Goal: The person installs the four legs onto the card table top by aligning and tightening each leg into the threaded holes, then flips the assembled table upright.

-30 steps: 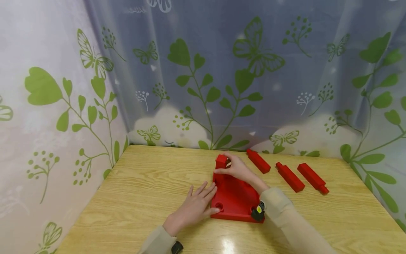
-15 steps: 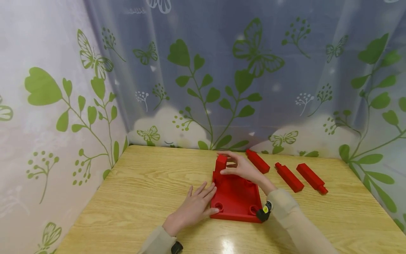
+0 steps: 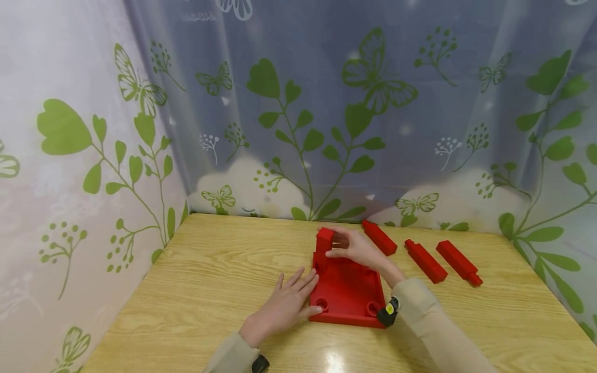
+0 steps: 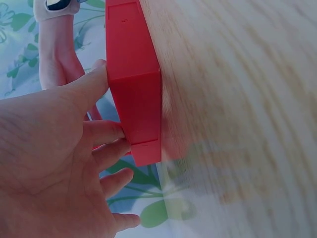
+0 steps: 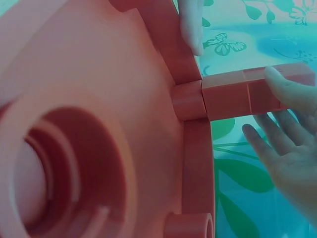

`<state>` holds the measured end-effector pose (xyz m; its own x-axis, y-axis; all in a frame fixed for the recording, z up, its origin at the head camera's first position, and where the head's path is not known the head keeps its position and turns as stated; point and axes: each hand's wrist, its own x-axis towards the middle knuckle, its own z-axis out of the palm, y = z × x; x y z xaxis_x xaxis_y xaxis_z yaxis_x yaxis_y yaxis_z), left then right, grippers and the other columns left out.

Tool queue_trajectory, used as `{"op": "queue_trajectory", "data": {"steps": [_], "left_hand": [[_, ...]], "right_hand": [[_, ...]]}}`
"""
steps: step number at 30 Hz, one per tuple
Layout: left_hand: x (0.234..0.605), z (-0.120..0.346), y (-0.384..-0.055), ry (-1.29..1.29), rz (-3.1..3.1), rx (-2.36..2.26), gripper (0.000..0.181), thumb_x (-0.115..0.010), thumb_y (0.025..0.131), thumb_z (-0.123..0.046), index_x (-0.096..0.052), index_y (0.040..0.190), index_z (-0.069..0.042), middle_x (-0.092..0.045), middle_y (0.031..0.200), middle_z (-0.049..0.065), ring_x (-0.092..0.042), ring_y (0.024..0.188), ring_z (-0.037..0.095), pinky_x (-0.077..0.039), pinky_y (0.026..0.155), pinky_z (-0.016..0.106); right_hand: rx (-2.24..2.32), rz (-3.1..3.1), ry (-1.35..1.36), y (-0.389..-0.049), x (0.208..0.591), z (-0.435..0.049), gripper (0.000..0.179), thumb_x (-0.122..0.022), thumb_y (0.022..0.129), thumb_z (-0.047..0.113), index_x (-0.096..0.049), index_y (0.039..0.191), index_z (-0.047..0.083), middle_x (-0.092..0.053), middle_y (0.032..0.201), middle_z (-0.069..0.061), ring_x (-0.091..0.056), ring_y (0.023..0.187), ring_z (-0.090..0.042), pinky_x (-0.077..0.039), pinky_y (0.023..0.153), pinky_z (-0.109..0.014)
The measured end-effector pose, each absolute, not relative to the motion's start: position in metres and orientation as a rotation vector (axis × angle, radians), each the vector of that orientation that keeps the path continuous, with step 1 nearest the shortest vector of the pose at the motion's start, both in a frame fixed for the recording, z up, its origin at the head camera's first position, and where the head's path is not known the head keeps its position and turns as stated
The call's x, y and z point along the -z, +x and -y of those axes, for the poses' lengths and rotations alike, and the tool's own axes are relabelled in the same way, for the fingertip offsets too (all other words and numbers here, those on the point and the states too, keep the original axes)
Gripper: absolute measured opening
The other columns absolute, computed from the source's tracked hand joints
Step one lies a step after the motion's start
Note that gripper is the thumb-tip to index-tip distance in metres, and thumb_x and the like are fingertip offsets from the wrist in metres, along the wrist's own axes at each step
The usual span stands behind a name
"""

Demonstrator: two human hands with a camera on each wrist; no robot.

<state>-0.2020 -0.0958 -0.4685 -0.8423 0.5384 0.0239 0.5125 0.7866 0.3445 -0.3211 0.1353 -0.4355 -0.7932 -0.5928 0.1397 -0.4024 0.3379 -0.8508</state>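
Observation:
A red square table top [image 3: 347, 290] lies upside down on the wooden table, its raised rim and round corner sockets facing up. In its far left corner stands a red table leg [image 3: 325, 237], its lower end at the socket [image 5: 188, 101] in the right wrist view. My right hand [image 3: 359, 249] holds this leg by its upper part, thumb on the near side and fingers behind. My left hand [image 3: 284, 305] lies against the left edge of the table top, fingers spread and fairly straight. Its fingertips touch the red side wall [image 4: 136, 106] in the left wrist view.
Three more red legs lie on the wooden table [image 3: 224, 259] to the right: one at the back [image 3: 380, 238], a middle leg [image 3: 426, 260] and a far right leg [image 3: 459, 261]. A patterned curtain [image 3: 298, 119] hangs along the back edge.
My right hand has shifted slightly right, and its thumb has moved from across the leg's front to its right side. The leg stays in the corner. My left hand has not moved.

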Motion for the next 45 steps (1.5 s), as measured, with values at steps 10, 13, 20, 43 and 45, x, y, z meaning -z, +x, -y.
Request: {"op": "queue_trajectory", "data": {"steps": [10, 13, 20, 43, 45], "left_hand": [[0.465, 0.096, -0.199, 0.875, -2.902, -0.535, 0.073, -0.055, 0.101, -0.049, -0.038, 0.156, -0.005, -0.031, 0.165, 0.007, -0.022, 0.153, 0.036, -0.017, 0.115, 0.071], [0.465, 0.096, -0.199, 0.871, -2.9, -0.534, 0.073, -0.055, 0.101, -0.05, -0.038, 0.156, -0.005, -0.031, 0.165, 0.007, -0.022, 0.153, 0.035, -0.017, 0.116, 0.071], [0.466, 0.097, -0.2, 0.882, -2.902, -0.527, 0.073, -0.056, 0.101, -0.049, -0.038, 0.156, -0.005, -0.032, 0.165, 0.007, -0.022, 0.153, 0.035, -0.017, 0.115, 0.071], [0.466, 0.097, -0.2, 0.882, -2.901, -0.543, 0.072, -0.056, 0.101, -0.048, -0.038, 0.156, -0.004, -0.032, 0.164, 0.008, -0.022, 0.153, 0.036, -0.017, 0.116, 0.071], [0.467, 0.097, -0.2, 0.879, -2.9, -0.542, 0.072, -0.056, 0.101, -0.048, -0.038, 0.156, -0.005, -0.032, 0.165, 0.008, -0.022, 0.153, 0.036, -0.017, 0.116, 0.071]], "right_hand": [[1.369, -2.616, -0.791, -0.321, 0.44, -0.117, 0.061, -0.082, 0.087, 0.02, -0.057, 0.137, -0.003, -0.068, 0.12, -0.016, -0.066, 0.107, -0.033, -0.057, 0.091, -0.044], [1.343, -2.664, -0.82, -0.323, 0.441, -0.113, 0.054, -0.084, 0.085, 0.022, -0.063, 0.13, 0.0, -0.07, 0.116, -0.013, -0.066, 0.098, -0.028, -0.059, 0.087, -0.041], [1.317, -2.692, -0.889, -0.324, 0.442, -0.111, 0.051, -0.084, 0.085, 0.023, -0.065, 0.129, 0.005, -0.069, 0.115, -0.01, -0.064, 0.092, -0.025, -0.059, 0.082, -0.037], [1.466, -2.314, -1.065, -0.322, 0.438, -0.136, 0.07, -0.073, 0.093, 0.007, -0.04, 0.154, 0.003, -0.05, 0.151, -0.02, -0.05, 0.136, -0.043, -0.04, 0.108, -0.061], [1.463, -2.324, -1.065, -0.322, 0.438, -0.134, 0.069, -0.072, 0.093, 0.006, -0.04, 0.154, 0.002, -0.052, 0.148, -0.02, -0.052, 0.134, -0.041, -0.042, 0.108, -0.059]]}}
